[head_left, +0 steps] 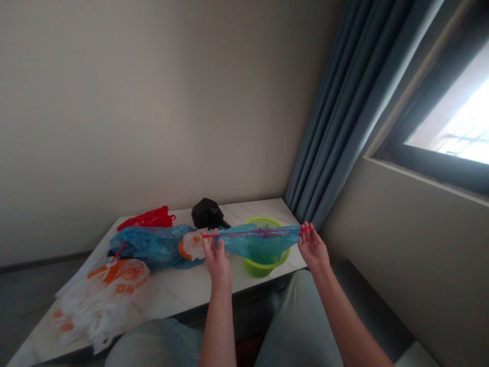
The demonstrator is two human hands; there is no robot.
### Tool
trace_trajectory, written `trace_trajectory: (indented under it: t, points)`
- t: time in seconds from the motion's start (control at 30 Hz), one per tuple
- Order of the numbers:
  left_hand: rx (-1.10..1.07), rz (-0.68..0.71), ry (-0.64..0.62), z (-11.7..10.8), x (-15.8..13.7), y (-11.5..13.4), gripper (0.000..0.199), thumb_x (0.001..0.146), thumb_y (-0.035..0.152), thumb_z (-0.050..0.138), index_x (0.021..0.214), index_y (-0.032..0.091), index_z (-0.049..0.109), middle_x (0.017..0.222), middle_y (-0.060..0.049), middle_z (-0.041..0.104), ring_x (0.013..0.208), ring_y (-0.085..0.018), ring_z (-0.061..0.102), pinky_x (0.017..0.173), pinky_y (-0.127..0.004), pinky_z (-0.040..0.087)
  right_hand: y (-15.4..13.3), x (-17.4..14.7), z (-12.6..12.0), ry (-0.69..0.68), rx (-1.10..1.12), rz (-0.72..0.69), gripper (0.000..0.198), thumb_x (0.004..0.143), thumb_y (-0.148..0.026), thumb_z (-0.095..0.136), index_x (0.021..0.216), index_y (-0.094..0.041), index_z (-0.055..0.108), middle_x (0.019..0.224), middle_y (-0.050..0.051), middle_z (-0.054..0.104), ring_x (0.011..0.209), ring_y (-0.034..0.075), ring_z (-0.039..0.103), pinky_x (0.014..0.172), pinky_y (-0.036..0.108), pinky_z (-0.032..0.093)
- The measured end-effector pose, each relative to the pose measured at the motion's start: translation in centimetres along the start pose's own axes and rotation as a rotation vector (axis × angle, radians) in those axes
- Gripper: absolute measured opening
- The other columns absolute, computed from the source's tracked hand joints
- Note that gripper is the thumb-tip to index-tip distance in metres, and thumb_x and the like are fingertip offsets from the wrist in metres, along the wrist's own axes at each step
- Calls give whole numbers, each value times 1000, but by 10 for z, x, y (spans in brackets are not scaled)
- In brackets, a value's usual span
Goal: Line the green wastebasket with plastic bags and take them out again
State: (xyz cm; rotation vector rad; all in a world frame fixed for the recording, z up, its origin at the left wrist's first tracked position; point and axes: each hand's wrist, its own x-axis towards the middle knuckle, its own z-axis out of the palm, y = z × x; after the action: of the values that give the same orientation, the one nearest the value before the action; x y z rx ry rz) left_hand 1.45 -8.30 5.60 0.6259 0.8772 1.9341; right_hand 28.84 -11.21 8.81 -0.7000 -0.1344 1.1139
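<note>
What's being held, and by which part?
A blue plastic bag, stretched between the left hand and the right hand, each holding one end of its red drawstring.

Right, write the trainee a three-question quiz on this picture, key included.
1. Multiple choice: what colour is the basket?
a) red
b) lime green
c) white

2. True or false: the black bag hangs from the right hand.

3. Fill the gap: the held bag, stretched between the left hand and the right hand, is see-through and ____ in colour.

Key:
1. b
2. False; it lies on the table, towards the wall.
3. blue
</note>
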Motion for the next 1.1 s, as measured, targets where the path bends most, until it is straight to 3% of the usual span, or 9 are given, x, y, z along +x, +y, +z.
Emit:
trace_trajectory:
  t: [0.13,0.23,0.3,0.43,0.53,0.7,0.83,0.9,1.1]
  points:
    - [-42,-11,42,3,-6,-1,60,89,41,67,143,27,45,146,-13,56,137,-23,50,116,-48,35,11,-5,1,-16,-94,-51,26,83,-20,64,108,-27,59,102,1,74,91,15,72,73,29,57]
    - [5,71,25,7,-9,6,49,92,43,62,136,26,50,142,-13,59,137,-23,50,116,-46,34,19,-13,3,-94,-319,-197,57,80,-26,68,131,-30,44,93,0,73,76,18,72,68,31,55]
    - [90,134,-32,10,-11,13,46,93,43,61,134,24,52,137,-12,63,133,-23,53,114,-43,36,24,-21,6,-178,-475,-291,63,83,-32,65,139,-28,37,84,-2,70,65,17,68,64,31,53]
    - [225,117,-258,22,-20,23,31,95,42,57,119,22,54,108,-9,73,107,-21,67,100,-39,46,33,-31,13,-333,-701,-412,40,91,-39,55,127,-25,41,68,-6,60,52,14,56,56,27,46]
    - [266,89,-448,34,-33,25,18,97,39,53,103,22,50,89,-4,71,87,-18,68,86,-32,50,43,-34,19,-369,-859,-427,24,94,-41,51,109,-25,43,60,-9,50,46,12,43,47,24,34]
    - [328,-9,-660,49,-53,17,17,99,38,48,106,23,46,83,-1,67,74,-15,62,74,-29,48,52,-39,34,-509,-1150,-413,15,93,-36,51,92,-21,56,62,-4,51,56,14,47,54,26,36]
    - [476,-9,-752,51,-57,13,21,99,38,48,108,21,55,85,-2,67,83,-17,64,84,-31,47,51,-49,49,-605,-1202,-406,18,90,-33,55,84,-20,67,76,2,66,72,18,59,69,29,44]
    - [517,-1,-775,49,-55,13,22,98,39,49,103,20,60,86,-3,67,85,-18,63,84,-30,46,50,-54,52,-611,-1184,-391,19,89,-32,56,81,-21,69,71,2,65,69,18,57,66,29,43]
    - [467,-111,-830,42,-48,9,23,97,41,49,91,21,58,73,1,56,71,-15,54,69,-27,43,50,-63,48,-665,-1065,-252,20,87,-37,61,85,-21,73,70,1,65,67,16,58,65,27,44]
